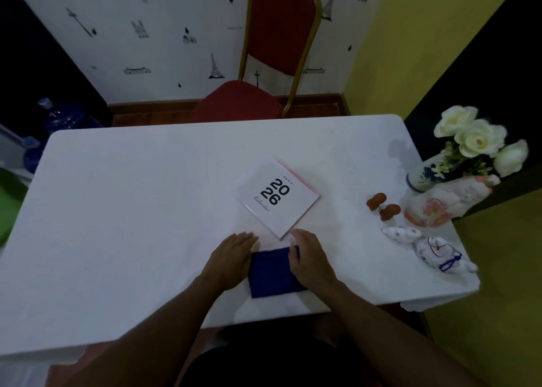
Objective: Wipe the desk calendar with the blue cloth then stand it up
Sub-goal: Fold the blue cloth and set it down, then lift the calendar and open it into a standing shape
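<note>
The white desk calendar (278,197), printed "2026", lies flat and turned at an angle on the white table (132,210). Just in front of it lies the folded blue cloth (271,273), near the table's front edge. My left hand (233,259) rests flat on the cloth's left edge, fingers together. My right hand (308,257) covers the cloth's right side, and its fingertips pinch the cloth's upper right corner, close to the calendar's near corner.
At the table's right edge stand a vase with white flowers (469,146), a floral pottery piece (443,206), two brown figurines (382,206) and white ceramic figures (434,250). A red chair (264,93) stands behind the table. Blue water bottles (58,119) sit at far left.
</note>
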A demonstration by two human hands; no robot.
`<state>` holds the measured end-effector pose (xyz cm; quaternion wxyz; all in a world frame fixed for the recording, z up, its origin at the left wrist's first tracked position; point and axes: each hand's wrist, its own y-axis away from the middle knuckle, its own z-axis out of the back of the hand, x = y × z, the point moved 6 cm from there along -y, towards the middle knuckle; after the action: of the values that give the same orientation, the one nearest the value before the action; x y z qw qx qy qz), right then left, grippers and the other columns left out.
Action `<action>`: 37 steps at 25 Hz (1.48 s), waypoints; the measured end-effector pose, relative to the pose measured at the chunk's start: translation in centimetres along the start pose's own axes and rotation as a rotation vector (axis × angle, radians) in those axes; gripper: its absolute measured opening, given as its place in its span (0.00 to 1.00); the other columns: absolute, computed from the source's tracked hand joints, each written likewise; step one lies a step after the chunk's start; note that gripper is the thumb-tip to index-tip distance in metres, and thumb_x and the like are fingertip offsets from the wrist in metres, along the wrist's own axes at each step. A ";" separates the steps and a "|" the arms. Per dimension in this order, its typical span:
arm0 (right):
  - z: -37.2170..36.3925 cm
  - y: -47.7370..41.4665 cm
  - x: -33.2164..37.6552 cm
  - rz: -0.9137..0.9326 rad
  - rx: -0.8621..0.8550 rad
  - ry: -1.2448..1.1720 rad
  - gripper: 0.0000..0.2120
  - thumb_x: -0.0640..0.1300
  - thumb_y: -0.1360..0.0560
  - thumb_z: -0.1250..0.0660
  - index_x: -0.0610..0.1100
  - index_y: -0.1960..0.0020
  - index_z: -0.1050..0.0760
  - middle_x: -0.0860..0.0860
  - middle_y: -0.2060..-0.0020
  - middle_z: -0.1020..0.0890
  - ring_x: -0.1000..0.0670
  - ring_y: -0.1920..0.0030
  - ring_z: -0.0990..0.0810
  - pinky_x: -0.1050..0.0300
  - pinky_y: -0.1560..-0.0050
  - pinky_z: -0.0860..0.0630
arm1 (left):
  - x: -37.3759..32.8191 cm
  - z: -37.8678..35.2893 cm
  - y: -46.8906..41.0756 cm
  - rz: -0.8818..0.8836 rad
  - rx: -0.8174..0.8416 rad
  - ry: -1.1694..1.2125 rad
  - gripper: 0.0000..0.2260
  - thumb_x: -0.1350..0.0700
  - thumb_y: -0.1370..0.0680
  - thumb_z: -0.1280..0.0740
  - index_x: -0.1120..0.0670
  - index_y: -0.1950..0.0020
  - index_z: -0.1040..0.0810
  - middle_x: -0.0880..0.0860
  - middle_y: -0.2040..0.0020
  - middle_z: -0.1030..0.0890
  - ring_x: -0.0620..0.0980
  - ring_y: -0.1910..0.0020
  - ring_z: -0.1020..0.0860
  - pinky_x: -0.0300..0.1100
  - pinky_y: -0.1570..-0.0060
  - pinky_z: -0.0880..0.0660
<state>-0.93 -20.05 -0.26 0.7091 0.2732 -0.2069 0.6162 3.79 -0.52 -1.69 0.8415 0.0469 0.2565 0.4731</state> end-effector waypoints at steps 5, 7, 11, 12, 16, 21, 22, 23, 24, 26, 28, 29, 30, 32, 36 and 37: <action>0.8 -4.5 -1.4 -0.447 -0.068 -0.255 0.24 0.41 0.18 0.37 0.42 0.22 0.35 0.45 0.29 0.27 0.46 0.31 0.26 0.53 0.32 0.26 | 1.5 3.7 -4.9 0.079 -0.039 0.063 0.25 0.55 0.15 0.41 0.56 0.17 0.38 0.55 0.18 0.33 0.54 0.19 0.34 0.49 0.19 0.38; 0.8 -5.5 -2.1 -0.584 -0.137 -0.316 0.21 0.40 0.19 0.35 0.43 0.26 0.30 0.45 0.33 0.25 0.48 0.38 0.23 0.56 0.41 0.23 | 2.0 4.9 -7.1 0.096 -0.054 0.100 0.24 0.56 0.15 0.41 0.59 0.18 0.36 0.58 0.20 0.31 0.56 0.21 0.32 0.48 0.20 0.36; 0.3 -6.4 -3.3 -0.739 -0.202 -0.381 0.21 0.39 0.20 0.34 0.43 0.28 0.28 0.46 0.36 0.24 0.52 0.45 0.24 0.58 0.47 0.24 | 3.1 6.3 -11.2 0.152 -0.080 0.159 0.22 0.60 0.16 0.40 0.63 0.22 0.33 0.62 0.23 0.28 0.60 0.24 0.29 0.50 0.24 0.33; 0.3 -6.5 -3.5 -0.761 -0.216 -0.392 0.21 0.39 0.20 0.33 0.42 0.28 0.27 0.46 0.37 0.23 0.52 0.46 0.24 0.58 0.48 0.24 | 3.5 6.3 -12.1 0.169 -0.076 0.160 0.23 0.61 0.16 0.41 0.64 0.21 0.35 0.63 0.22 0.31 0.60 0.21 0.32 0.52 0.21 0.35; 0.0 -7.1 -4.0 -0.794 -0.263 -0.435 0.15 0.39 0.21 0.33 0.44 0.34 0.24 0.47 0.41 0.22 0.51 0.48 0.21 0.59 0.50 0.23 | 4.4 5.8 -15.1 0.245 -0.046 0.202 0.18 0.63 0.19 0.38 0.68 0.29 0.32 0.68 0.28 0.29 0.66 0.26 0.31 0.59 0.26 0.31; -0.5 -7.2 -4.2 -0.854 -0.344 -0.529 0.13 0.37 0.22 0.33 0.47 0.39 0.22 0.49 0.44 0.21 0.57 0.55 0.22 0.68 0.60 0.26 | 4.3 5.9 -15.8 0.311 -0.163 0.276 0.14 0.64 0.21 0.37 0.63 0.36 0.28 0.62 0.40 0.21 0.64 0.39 0.23 0.57 0.39 0.24; -0.5 -7.2 -4.2 -0.870 -0.359 -0.577 0.15 0.36 0.22 0.33 0.48 0.38 0.21 0.49 0.45 0.19 0.56 0.54 0.21 0.66 0.59 0.25 | 4.5 5.9 -15.7 0.349 -0.182 0.318 0.17 0.63 0.21 0.36 0.61 0.33 0.28 0.61 0.37 0.21 0.64 0.37 0.24 0.56 0.37 0.26; -0.5 -7.2 -4.2 -0.887 -0.371 -0.635 0.17 0.36 0.23 0.34 0.49 0.38 0.21 0.50 0.46 0.18 0.53 0.53 0.19 0.63 0.57 0.23 | 4.7 6.1 -15.6 0.393 -0.201 0.376 0.20 0.63 0.22 0.35 0.60 0.29 0.29 0.60 0.34 0.22 0.63 0.34 0.26 0.56 0.34 0.28; -0.4 -7.2 -4.2 -0.904 -0.381 -0.699 0.18 0.35 0.24 0.34 0.50 0.38 0.20 0.51 0.47 0.17 0.51 0.51 0.18 0.61 0.57 0.22 | 4.9 6.3 -15.5 0.429 -0.221 0.434 0.23 0.64 0.22 0.33 0.60 0.27 0.29 0.60 0.32 0.23 0.62 0.32 0.27 0.56 0.33 0.29; -0.3 -7.4 -4.3 -0.924 -0.388 -0.802 0.18 0.36 0.25 0.34 0.50 0.39 0.19 0.52 0.49 0.15 0.51 0.51 0.17 0.58 0.56 0.19 | 5.3 6.7 -15.4 0.468 -0.250 0.527 0.26 0.64 0.23 0.29 0.60 0.26 0.28 0.61 0.31 0.24 0.61 0.31 0.26 0.54 0.30 0.27; 0.0 -7.7 -4.5 -0.929 -0.369 -0.865 0.18 0.39 0.26 0.33 0.49 0.38 0.19 0.52 0.50 0.14 0.50 0.50 0.15 0.52 0.50 0.16 | 5.6 6.9 -14.8 0.500 -0.269 0.612 0.28 0.62 0.23 0.25 0.59 0.25 0.29 0.60 0.30 0.26 0.58 0.32 0.24 0.53 0.31 0.24; 0.1 -7.9 -4.5 -0.926 -0.356 -0.887 0.18 0.40 0.26 0.33 0.49 0.38 0.19 0.52 0.50 0.14 0.48 0.50 0.15 0.48 0.48 0.15 | 5.8 7.1 -14.4 0.516 -0.282 0.639 0.29 0.60 0.24 0.24 0.59 0.25 0.30 0.59 0.30 0.27 0.56 0.34 0.24 0.52 0.32 0.24; 0.4 -8.0 -4.5 -0.917 -0.343 -0.901 0.18 0.40 0.26 0.33 0.49 0.38 0.20 0.51 0.51 0.13 0.47 0.49 0.15 0.45 0.46 0.15 | 5.9 7.4 -14.0 0.524 -0.301 0.654 0.29 0.58 0.23 0.24 0.58 0.25 0.30 0.57 0.31 0.28 0.53 0.36 0.24 0.51 0.34 0.23; 1.1 -8.3 -4.1 -0.872 -0.316 -0.907 0.17 0.40 0.27 0.33 0.52 0.39 0.21 0.51 0.51 0.14 0.46 0.49 0.15 0.43 0.45 0.15 | 6.0 8.0 -13.0 0.504 -0.358 0.685 0.26 0.54 0.22 0.25 0.56 0.28 0.29 0.53 0.36 0.27 0.49 0.41 0.25 0.45 0.43 0.21; 3.3 -9.3 -2.1 -0.731 -0.309 -0.910 0.16 0.41 0.29 0.33 0.59 0.46 0.25 0.54 0.53 0.15 0.50 0.55 0.16 0.55 0.63 0.19 | 5.5 9.6 -11.0 0.453 -0.460 0.795 0.15 0.46 0.16 0.36 0.54 0.35 0.31 0.47 0.47 0.23 0.46 0.51 0.21 0.33 0.58 0.24; 3.9 -9.5 -1.5 -0.696 -0.315 -0.893 0.15 0.42 0.29 0.33 0.60 0.48 0.27 0.55 0.54 0.15 0.52 0.58 0.17 0.60 0.67 0.22 | 5.1 10.1 -10.6 0.432 -0.490 0.788 0.14 0.45 0.15 0.39 0.53 0.38 0.32 0.44 0.50 0.23 0.43 0.54 0.21 0.30 0.63 0.27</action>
<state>8.37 -24.56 0.51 0.7459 0.4496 -0.4727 0.1345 18.94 -0.44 1.65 0.5502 -0.2819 0.4205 0.6641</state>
